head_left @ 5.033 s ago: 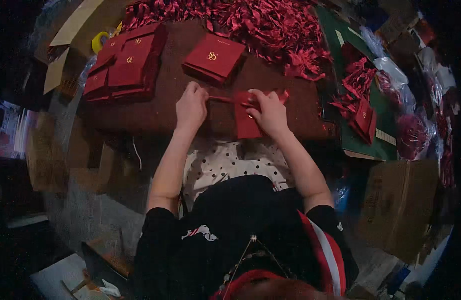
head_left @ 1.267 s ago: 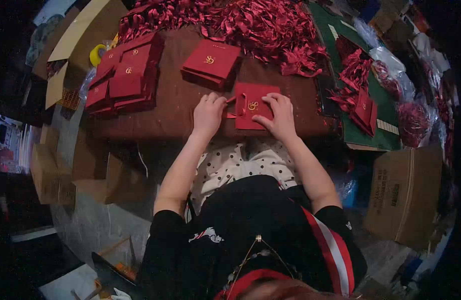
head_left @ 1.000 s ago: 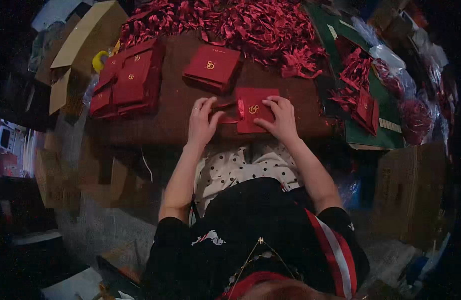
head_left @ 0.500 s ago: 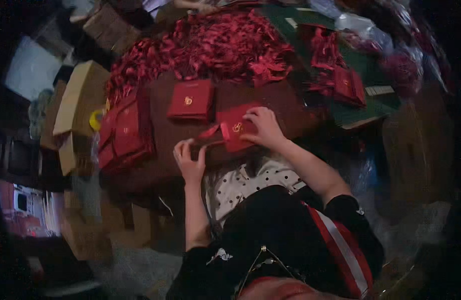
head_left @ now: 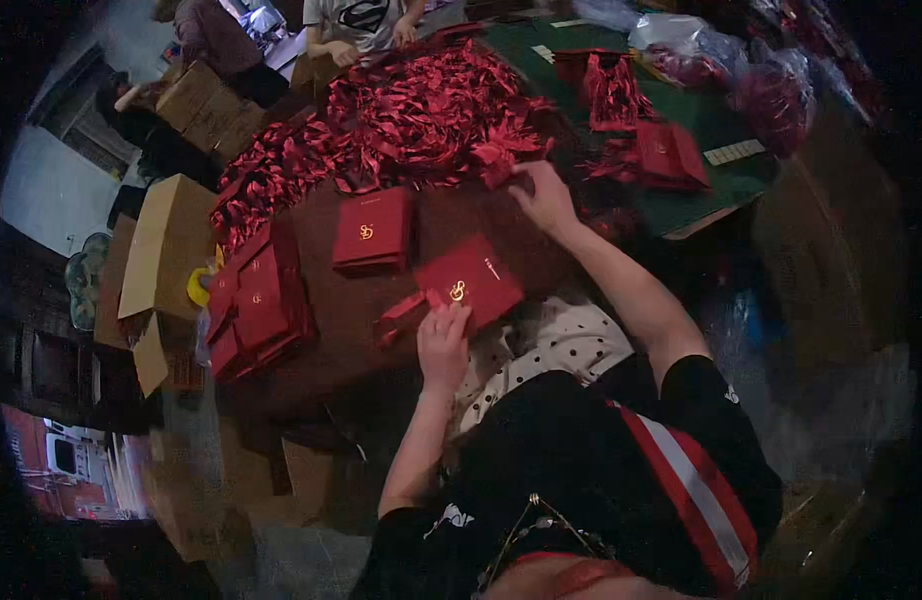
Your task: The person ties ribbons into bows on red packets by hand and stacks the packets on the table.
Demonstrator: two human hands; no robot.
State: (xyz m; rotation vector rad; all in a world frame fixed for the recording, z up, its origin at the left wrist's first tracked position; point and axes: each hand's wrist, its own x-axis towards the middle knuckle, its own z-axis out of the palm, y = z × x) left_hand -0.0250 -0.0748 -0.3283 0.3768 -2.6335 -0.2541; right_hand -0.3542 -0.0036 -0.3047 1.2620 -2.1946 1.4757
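Observation:
A flat red packet (head_left: 486, 283) with a gold emblem lies tilted on the brown tabletop in front of me, and a red ribbon (head_left: 401, 318) sticks out from its left side. My left hand (head_left: 444, 345) is closed at the packet's lower left edge, fingertips pinching it beside the ribbon. Farther off, my right hand (head_left: 544, 200) reaches to the near edge of a heap of red ribbons (head_left: 421, 110); its thumb and fingers are apart, close to a loose ribbon bunch (head_left: 499, 163). Whether the fingertips touch that bunch is hard to make out.
A stack of red packets (head_left: 373, 230) stands left of centre, with more packets (head_left: 256, 300) piled at the left edge. On a green surface at right lie another red packet (head_left: 671, 155) and ribbons. An open cardboard box (head_left: 166, 250) stands left. Other people (head_left: 361, 25) are across the table.
My right hand has left the packet and moved up to the ribbon heap. My left hand has moved right, onto the packet's lower edge. The camera view has shifted.

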